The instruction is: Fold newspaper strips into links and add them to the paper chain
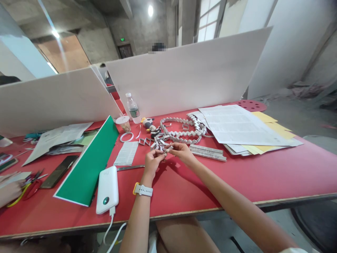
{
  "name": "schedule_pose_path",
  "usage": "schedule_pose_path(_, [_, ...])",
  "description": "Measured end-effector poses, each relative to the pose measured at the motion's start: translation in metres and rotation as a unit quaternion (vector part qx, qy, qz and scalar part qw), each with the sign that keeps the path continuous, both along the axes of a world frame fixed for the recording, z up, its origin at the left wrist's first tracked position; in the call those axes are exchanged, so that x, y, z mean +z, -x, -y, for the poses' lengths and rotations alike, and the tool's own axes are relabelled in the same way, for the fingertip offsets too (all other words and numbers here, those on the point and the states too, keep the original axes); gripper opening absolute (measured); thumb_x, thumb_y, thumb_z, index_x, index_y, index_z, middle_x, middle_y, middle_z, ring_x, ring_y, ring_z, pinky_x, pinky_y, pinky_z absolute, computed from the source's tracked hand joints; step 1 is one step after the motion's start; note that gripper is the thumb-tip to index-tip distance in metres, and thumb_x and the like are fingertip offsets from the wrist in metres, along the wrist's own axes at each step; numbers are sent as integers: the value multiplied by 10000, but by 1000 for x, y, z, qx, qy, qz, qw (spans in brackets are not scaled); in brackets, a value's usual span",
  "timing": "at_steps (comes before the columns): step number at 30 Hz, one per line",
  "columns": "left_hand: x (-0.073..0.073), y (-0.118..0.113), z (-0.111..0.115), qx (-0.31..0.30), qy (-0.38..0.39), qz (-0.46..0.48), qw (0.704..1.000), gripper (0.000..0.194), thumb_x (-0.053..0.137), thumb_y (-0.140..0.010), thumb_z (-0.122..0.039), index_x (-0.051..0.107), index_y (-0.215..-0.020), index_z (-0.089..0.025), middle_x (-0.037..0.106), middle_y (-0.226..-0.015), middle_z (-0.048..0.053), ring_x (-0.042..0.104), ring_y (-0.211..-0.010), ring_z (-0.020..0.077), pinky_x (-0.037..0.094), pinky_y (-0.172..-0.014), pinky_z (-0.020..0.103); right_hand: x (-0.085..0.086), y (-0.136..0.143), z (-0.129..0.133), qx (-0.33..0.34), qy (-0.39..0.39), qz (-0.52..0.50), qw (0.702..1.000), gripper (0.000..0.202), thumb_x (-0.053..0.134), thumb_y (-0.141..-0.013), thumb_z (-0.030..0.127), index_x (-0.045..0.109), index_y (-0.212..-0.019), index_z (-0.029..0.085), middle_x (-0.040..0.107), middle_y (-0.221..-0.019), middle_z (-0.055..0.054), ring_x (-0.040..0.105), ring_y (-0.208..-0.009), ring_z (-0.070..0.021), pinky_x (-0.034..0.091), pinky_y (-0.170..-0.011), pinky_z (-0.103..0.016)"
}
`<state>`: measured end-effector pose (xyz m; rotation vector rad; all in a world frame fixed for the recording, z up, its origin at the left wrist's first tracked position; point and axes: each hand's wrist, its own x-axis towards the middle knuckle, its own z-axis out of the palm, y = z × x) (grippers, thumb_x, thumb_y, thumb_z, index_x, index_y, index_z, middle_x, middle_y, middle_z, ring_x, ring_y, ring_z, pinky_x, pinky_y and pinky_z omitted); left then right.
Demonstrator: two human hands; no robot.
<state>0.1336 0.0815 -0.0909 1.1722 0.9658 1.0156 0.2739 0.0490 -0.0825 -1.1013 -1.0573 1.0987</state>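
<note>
Both hands meet over the red table (184, 189), just in front of a pile of folded paper pieces (159, 140). My left hand (154, 160), with a pale watch band on its wrist, pinches one end of a small folded paper strip (168, 149). The fingertips of my right hand (181, 151) close on the same strip from the other side. Behind them a zigzag chain of folded paper (181, 133) lies in a loop. A bundle of flat paper strips (207, 152) rests right of my right hand.
A white power bank (107, 189) with a cable, a green board (86, 168), a cup (123, 123) and a bottle (133, 109) stand left. Paper sheets (242, 126) lie right. At far left, another person's hand (10, 193) is near scissors (31, 186).
</note>
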Motion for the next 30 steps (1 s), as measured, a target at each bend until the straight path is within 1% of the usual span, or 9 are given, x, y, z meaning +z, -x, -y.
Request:
schedule_pose_path(4, [-5,0,-3,32,-30,-30,999,176,721,-538,-232,604,-638,-145,581,-509,-34,518,-481,85,411,-506,202,0,1,1,-39,-24,109,993,191,627,-671,278,702,-803,162,657,-655,-19,535,-578,-127,406,-579,-265])
schedule_pose_path(7, [-11,-1,-5,45,-83,-62,994,149,704,-560,-226,587,-617,-153,569,-505,-33,506,-487,88,388,-495,195,-3,6,5,-104,-77,207,970,177,586,-697,215,711,-818,186,693,-738,-41,580,-649,-161,424,-627,-287])
schedule_pose_path(10, [-12,-2,-6,44,-94,-61,993,153,705,-558,-233,584,-611,-157,580,-520,-23,513,-502,97,395,-506,203,-5,10,7,-132,-106,250,953,206,560,-717,187,710,-854,220,709,-794,-44,602,-705,-186,433,-654,-306])
schedule_pose_path(13, [-7,-3,-3,30,-59,-36,997,169,713,-544,-245,588,-616,-157,573,-514,-28,501,-488,93,394,-494,205,-8,9,5,-128,-93,186,970,167,579,-716,220,689,-840,207,704,-798,-51,620,-738,-196,449,-664,-314])
schedule_pose_path(17, [2,-1,0,-7,-10,-16,1000,169,721,-520,-242,602,-599,-153,557,-493,-39,475,-435,74,387,-465,203,-11,1,-3,-83,-43,43,995,150,670,-637,269,632,-757,188,654,-658,-21,609,-648,-175,475,-662,-323])
schedule_pose_path(21, [4,0,0,-16,23,-12,1000,154,718,-498,-221,607,-574,-148,567,-474,-35,448,-385,55,357,-418,188,-10,1,-2,-81,-60,87,991,147,642,-673,253,611,-802,188,649,-680,-19,605,-644,-170,469,-635,-308])
schedule_pose_path(23, [3,0,-1,-9,31,-14,999,159,721,-498,-222,604,-571,-144,575,-466,-28,449,-373,53,353,-404,182,-9,4,2,-100,-97,169,976,141,587,-727,222,618,-861,191,671,-768,-41,621,-714,-184,467,-652,-304])
schedule_pose_path(26, [1,0,-1,2,33,-17,999,218,756,-474,-225,618,-620,-138,583,-467,-25,502,-390,73,402,-426,193,-10,9,8,-129,-144,314,930,203,509,-798,189,638,-955,195,684,-887,-83,627,-829,-214,465,-733,-329])
schedule_pose_path(30, [-4,-2,-3,10,16,-7,1000,346,807,-455,-265,619,-713,-129,587,-468,-22,586,-450,125,475,-486,231,-15,12,10,-127,-152,440,876,336,433,-871,214,589,-1169,198,685,-959,-126,629,-887,-247,472,-773,-352])
